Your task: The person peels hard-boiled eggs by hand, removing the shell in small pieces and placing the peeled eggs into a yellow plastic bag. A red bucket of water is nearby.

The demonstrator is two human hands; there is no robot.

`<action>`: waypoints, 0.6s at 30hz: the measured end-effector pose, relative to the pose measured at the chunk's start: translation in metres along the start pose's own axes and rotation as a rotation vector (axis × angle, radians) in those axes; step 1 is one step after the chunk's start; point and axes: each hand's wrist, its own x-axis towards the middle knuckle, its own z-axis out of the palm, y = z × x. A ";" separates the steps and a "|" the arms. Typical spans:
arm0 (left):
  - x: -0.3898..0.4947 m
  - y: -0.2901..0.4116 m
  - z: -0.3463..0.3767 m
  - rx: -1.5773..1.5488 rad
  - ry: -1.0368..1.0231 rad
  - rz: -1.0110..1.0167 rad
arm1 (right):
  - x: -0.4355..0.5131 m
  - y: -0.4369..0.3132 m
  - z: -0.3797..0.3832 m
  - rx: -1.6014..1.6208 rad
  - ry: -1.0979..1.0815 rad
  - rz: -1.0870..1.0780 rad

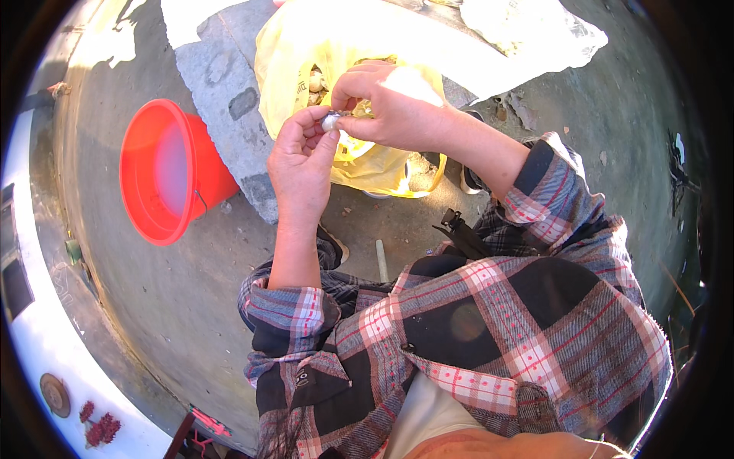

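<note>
My left hand (301,172) pinches a small whitish bulb-like piece (330,122), perhaps garlic, between thumb and fingertips. From the other side, the thumb and fingers of my right hand (395,109) close on the same piece. Both hands are over an open yellow plastic bag (367,177), which bears printed writing. Inside it, several pale round bulbs (316,81) show beside my fingers. My right hand and the glare hide much of the bag's contents.
An orange-red bucket (215,163) holding cloudy liquid stands left, beside a grey stone slab (200,86). At the top right, a translucent plastic bag (550,40) lies in strong sunlight. Below my hands are a pale stick (381,259) on the concrete floor and a black strap (461,235).
</note>
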 end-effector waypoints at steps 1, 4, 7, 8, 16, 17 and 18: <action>0.000 -0.001 -0.001 0.009 -0.001 0.009 | 0.000 0.001 0.002 0.005 -0.003 -0.007; 0.000 -0.006 -0.002 0.028 -0.007 0.020 | 0.000 0.004 0.004 0.016 -0.013 -0.016; 0.000 -0.005 0.000 0.019 -0.016 0.014 | -0.001 0.003 0.003 0.003 -0.013 -0.007; 0.000 -0.005 0.002 0.010 -0.021 0.021 | -0.001 0.003 0.002 -0.016 -0.004 -0.007; -0.001 -0.001 0.000 -0.088 -0.022 0.019 | 0.002 0.004 0.001 -0.105 0.070 -0.004; 0.002 -0.006 0.002 -0.111 -0.018 0.023 | 0.000 0.005 0.000 -0.081 0.083 -0.024; 0.003 -0.006 0.002 -0.122 -0.006 0.024 | 0.000 0.004 0.000 -0.043 0.095 -0.050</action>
